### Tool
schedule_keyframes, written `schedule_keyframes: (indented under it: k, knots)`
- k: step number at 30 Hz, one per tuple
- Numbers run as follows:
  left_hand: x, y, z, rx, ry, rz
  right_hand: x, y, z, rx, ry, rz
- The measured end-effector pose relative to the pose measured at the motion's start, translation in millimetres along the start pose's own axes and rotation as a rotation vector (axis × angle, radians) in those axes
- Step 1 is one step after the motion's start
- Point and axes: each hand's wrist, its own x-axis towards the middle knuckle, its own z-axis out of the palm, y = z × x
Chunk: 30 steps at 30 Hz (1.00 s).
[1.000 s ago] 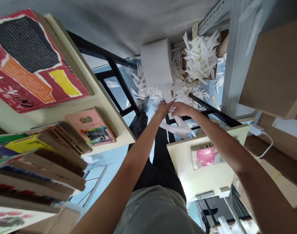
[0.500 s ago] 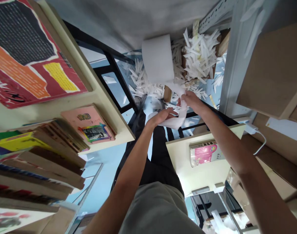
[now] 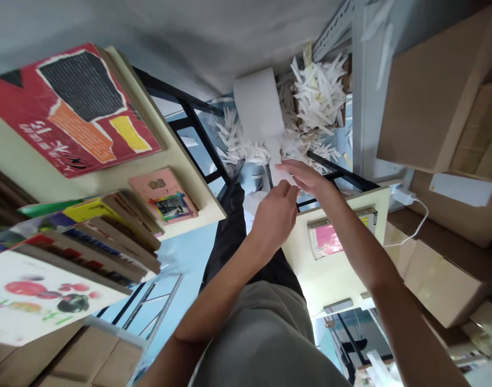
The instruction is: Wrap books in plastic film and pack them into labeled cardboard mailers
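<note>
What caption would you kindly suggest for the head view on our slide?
Left hand and right hand close together at a white strip from a large roll, books nearby.

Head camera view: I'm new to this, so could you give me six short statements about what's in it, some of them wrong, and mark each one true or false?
1. A white strip runs down from the white roll. True.
2. All the white scraps are left of the roll. False: they show on both sides of it.
3. The red book and the pink book lie on the same cream board. True.
4. The person's trousers are white. False: they are black.
5. A cardboard box is at the right. True.
6. The pink book is larger than the red one. False: it looks smaller.
</note>
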Motion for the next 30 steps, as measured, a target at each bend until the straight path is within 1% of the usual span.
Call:
schedule_keyframes:
  k: [2, 4, 6, 8, 10, 11, 12, 15, 16, 17, 18, 20, 21, 22, 23, 25, 27, 29, 30]
  knots:
    - [-12, 9, -4, 0.019, 0.020, -0.003, -13, -3, -2, 0.074, 0.073, -0.020]
    - [-25, 15, -8, 0.060, 0.035, -0.095, -13, -7, -5, 0.169, 0.195, -0.067]
    - [-40, 20, -11, 0.122, 0.002, -0.206, -6, -11, -6, 0.244, 0.283, -0.124]
    - [-54, 23, -17, 0.181, -0.071, -0.271, -2, -16, -4, 0.268, 0.304, -0.152]
    - [-66, 25, -26, 0.216, -0.095, -0.305, -11, -18, 4, 0.264, 0.259, -0.168]
    - [-70, 27, -31, 0.223, -0.064, -0.319, -23, -18, 9, 0.254, 0.227, -0.170]
    - [-73, 29, -38, 0.225, -0.006, -0.329, -40, -17, 15, 0.239, 0.198, -0.175]
    - [-77, 35, -60, 0.199, 0.194, -0.302, -111, -10, 37, 0.198, 0.097, -0.208]
    - [-79, 37, -67, 0.177, 0.223, -0.269, -137, -8, 44, 0.194, 0.033, -0.220]
    - [-82, 39, -75, 0.144, 0.217, -0.221, -162, -6, 51, 0.195, -0.038, -0.234]
    - [-86, 40, -82, 0.099, 0.178, -0.159, -184, -5, 57, 0.207, -0.105, -0.250]
    - [-100, 40, -96, 0.003, 0.041, -0.002, -216, -7, 67, 0.263, -0.191, -0.303]
    - [-109, 39, -102, -0.021, -0.024, 0.061, -225, -9, 71, 0.308, -0.196, -0.328]
    - [-118, 39, -108, -0.014, -0.071, 0.093, -229, -11, 73, 0.361, -0.175, -0.349]
    - [-128, 39, -114, 0.027, -0.102, 0.092, -230, -15, 75, 0.411, -0.137, -0.361]
    - [-147, 41, -125, 0.180, -0.142, 0.024, -224, -22, 77, 0.478, -0.045, -0.371]
    - [-161, 45, -139, 0.352, -0.175, -0.048, -212, -27, 77, 0.487, 0.013, -0.394]
    - [-171, 53, -156, 0.476, -0.168, -0.077, -202, -30, 73, 0.453, 0.034, -0.420]
    - [-175, 57, -165, 0.520, -0.144, -0.077, -199, -30, 69, 0.421, 0.041, -0.421]
